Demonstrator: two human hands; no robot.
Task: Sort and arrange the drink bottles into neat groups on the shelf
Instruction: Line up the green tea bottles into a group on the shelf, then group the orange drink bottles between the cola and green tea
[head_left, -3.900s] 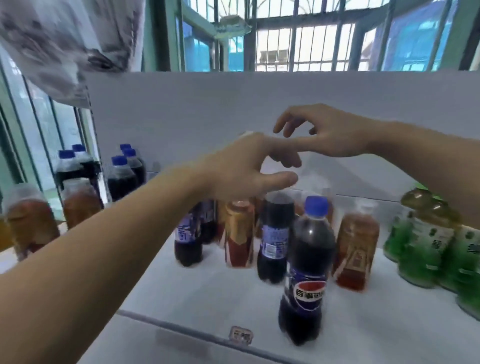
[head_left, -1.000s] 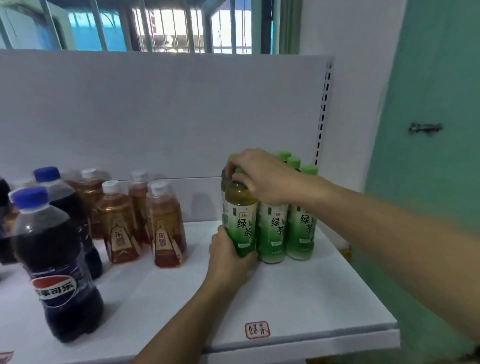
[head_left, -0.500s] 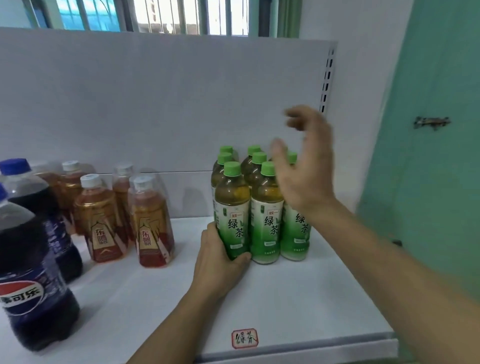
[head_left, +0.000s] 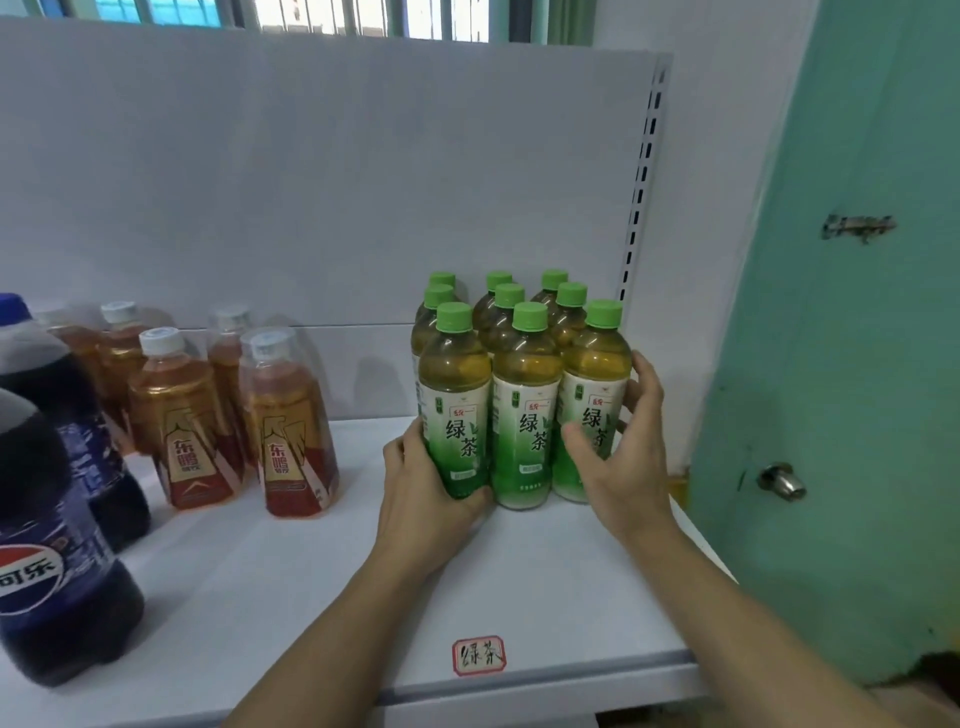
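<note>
Several green tea bottles (head_left: 525, 410) with green caps stand in a tight block at the right end of the white shelf (head_left: 561, 582). My left hand (head_left: 423, 488) grips the base of the front left green tea bottle (head_left: 456, 405). My right hand (head_left: 626, 452) curls round the front right green tea bottle (head_left: 595, 400), thumb on its label and fingers behind it. To the left stand several amber drink bottles (head_left: 285, 431) with white caps, and at the far left two dark cola bottles (head_left: 47, 551) with blue caps.
A white back panel (head_left: 311, 182) closes the shelf behind the bottles, with a slotted upright (head_left: 641, 171) at its right. A green door (head_left: 857, 312) with a knob (head_left: 782, 480) stands right of the shelf. A red-bordered label (head_left: 478, 656) is stuck near the front edge.
My right hand came down from above the green caps and now wraps the front right green tea bottle. My left hand stays at the front left bottle's base.
</note>
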